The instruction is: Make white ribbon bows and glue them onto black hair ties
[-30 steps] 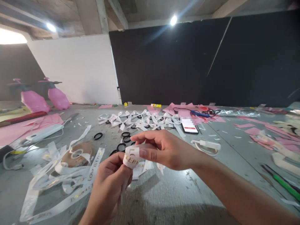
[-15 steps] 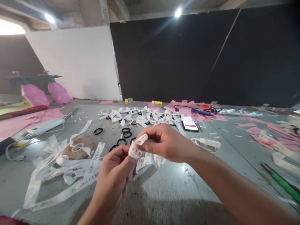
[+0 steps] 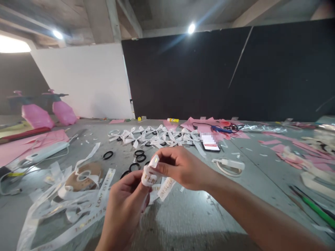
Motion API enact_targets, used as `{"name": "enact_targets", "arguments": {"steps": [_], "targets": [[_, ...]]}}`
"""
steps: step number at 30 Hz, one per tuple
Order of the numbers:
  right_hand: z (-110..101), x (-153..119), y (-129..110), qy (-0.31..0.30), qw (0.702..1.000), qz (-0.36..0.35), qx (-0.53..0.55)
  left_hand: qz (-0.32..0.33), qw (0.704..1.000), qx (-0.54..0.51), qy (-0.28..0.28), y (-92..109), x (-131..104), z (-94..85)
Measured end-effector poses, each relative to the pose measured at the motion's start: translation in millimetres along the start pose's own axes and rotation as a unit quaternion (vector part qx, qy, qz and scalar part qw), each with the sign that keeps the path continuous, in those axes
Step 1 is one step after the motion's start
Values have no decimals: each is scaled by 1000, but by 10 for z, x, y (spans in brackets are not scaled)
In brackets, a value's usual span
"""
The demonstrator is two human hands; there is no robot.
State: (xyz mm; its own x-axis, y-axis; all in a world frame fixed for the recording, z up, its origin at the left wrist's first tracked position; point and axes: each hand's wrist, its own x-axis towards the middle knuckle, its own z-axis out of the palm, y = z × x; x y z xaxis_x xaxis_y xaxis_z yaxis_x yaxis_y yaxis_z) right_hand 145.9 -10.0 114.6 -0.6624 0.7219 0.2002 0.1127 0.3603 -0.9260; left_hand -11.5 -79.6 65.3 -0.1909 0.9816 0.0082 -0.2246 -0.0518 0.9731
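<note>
Left hand [image 3: 127,198]: yours, closed in a pinch, thumb and forefinger grasping a bunched white ribbon [image 3: 148,178] with gold capitals, "TER" legible. Right hand [image 3: 180,170]: yours, thumb and fingers pinching the upper end of the same ribbon, just beside the left fingertips. Ribbon location: between your two hands, above the near middle of the grey table [image 3: 178,226].

Behind and below the right hand: a printed ribbon strip [image 3: 166,190], slanting; you could not have told from this view whether it joined the held piece. Just beyond your left hand: a cluster of black rings [image 3: 141,158], partly hidden by the fingers. One separate black ring [image 3: 108,155], farther left, flat on the table.

Left of your left hand: one ribbon roll [image 3: 95,170] with a brown side, loose printed ribbon looped around and before it. Beyond both hands: a wide row of white ribbon bows [image 3: 157,136], black rings showing among them. At the row's right end: one smartphone [image 3: 210,143], screen lit. Nearer, right: one white plug [image 3: 234,164] with looped cable. Far right: one green-handled tool [image 3: 318,210]. Far left: two pink spray bottles [image 3: 64,113], upright. Back edge: one yellow tube [image 3: 173,120], lying beside pink paper [image 3: 192,123].
</note>
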Motion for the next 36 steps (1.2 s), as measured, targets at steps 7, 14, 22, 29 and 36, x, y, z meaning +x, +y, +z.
{"name": "enact_targets", "arguments": {"steps": [7, 14, 22, 29, 36], "targets": [[-113, -21, -61, -10, 995, 41, -87, 43, 996, 34, 75, -12, 36, -136], [-38, -77, -128, 59, 965, -6, -254, 132, 953, 239, 133, 7, -26, -100], [121, -74, -45, 62, 941, -141, -300, 124, 943, 279, 131, 67, -139, -12], [132, -99, -65, 11, 939, -156, -308, 131, 928, 309, 163, 6, -123, -64], [132, -35, -37, -9, 960, -122, -250, 183, 884, 380, 203, 0, -113, -35]]}}
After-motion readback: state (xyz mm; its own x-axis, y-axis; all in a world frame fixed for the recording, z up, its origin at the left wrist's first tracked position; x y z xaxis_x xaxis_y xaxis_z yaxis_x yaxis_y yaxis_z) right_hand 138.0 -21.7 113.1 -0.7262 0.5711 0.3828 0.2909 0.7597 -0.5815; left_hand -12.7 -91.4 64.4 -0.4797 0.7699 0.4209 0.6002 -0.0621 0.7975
